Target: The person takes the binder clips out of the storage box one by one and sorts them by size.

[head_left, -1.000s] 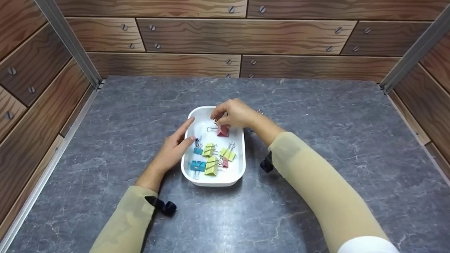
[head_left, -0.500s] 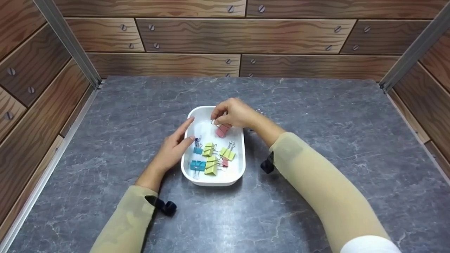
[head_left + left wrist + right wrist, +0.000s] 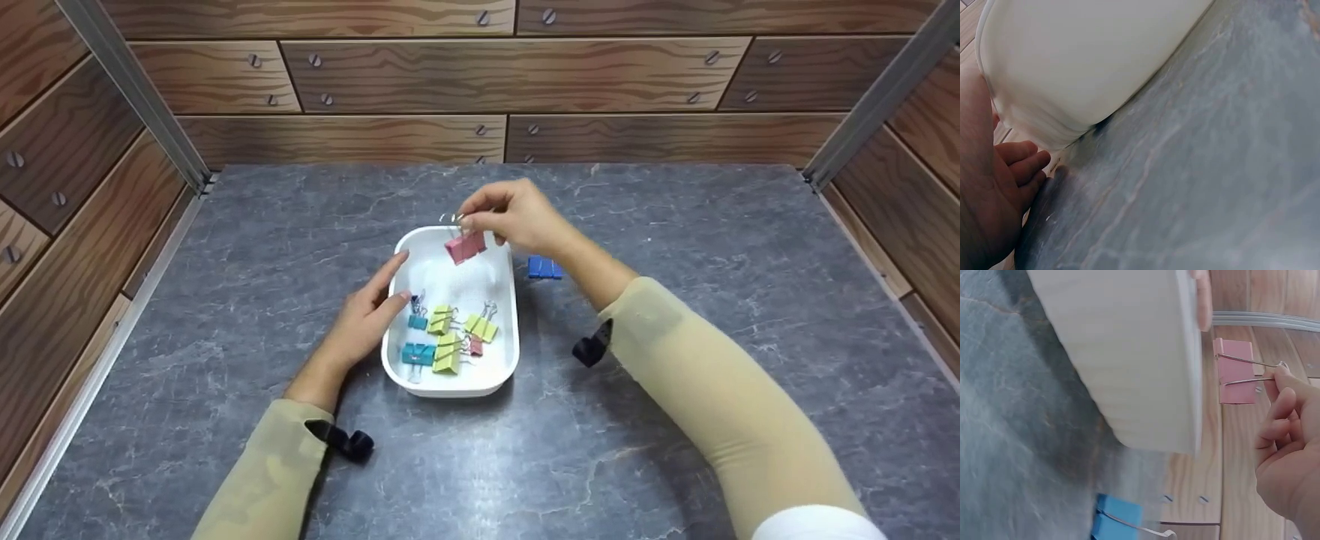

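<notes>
Hands: L hand (image 3: 360, 322), outstretched, at L edge of white tub (image 3: 450, 391); inside nr half: teal clips (image 3: 418, 353), yellow clips (image 3: 445, 357), red clip (image 3: 477, 347); dark bit (image 3: 415, 301) at L edge, maybe another. Blue clip (image 3: 545, 268) on table (image 3: 600, 465) off tub's R edge. R hand (image 3: 525, 217) pinches pink clip (image 3: 466, 247) above tub's far end.

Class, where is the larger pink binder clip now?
In the head view, the larger pink clip hangs from the right hand, over the far end of the white tray.
</notes>
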Demonstrator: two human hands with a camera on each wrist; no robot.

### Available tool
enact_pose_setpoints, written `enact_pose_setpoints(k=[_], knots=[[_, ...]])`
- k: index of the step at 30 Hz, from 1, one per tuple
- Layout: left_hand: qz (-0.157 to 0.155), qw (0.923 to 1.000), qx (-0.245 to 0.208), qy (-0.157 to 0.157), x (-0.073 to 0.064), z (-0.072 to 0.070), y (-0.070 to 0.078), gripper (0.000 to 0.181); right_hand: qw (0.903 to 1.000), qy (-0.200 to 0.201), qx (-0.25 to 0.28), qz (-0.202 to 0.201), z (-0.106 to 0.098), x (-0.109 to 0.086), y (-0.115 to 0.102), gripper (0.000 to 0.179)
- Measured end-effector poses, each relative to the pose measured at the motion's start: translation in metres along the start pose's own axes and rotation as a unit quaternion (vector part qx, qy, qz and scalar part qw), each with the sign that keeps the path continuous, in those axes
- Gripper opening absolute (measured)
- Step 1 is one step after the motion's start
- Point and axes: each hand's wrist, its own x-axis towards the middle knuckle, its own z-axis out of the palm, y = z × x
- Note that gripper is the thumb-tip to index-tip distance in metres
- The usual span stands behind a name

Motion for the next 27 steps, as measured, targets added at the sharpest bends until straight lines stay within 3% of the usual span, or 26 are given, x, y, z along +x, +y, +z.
enact_pose_setpoints(k=[10,18,27], knots=[[-0.006,0.9998,-0.020,-0.002,0.000,0.001,-0.001,0.060,0.9961,0.083,0.024,-0.016,-0.049,-0.021,-0.005,0.016],[-0.007,0.9999,-0.010,-0.006,-0.001,0.000,-0.001,0.060,0.9913,0.126,0.028,0.028,-0.081,-0.046,0.016,0.022],[-0.006,0.9999,-0.011,-0.001,0.000,0.000,0.000,0.061,0.9842,0.146,0.049,0.087,-0.101,-0.069,0.048,0.028]])
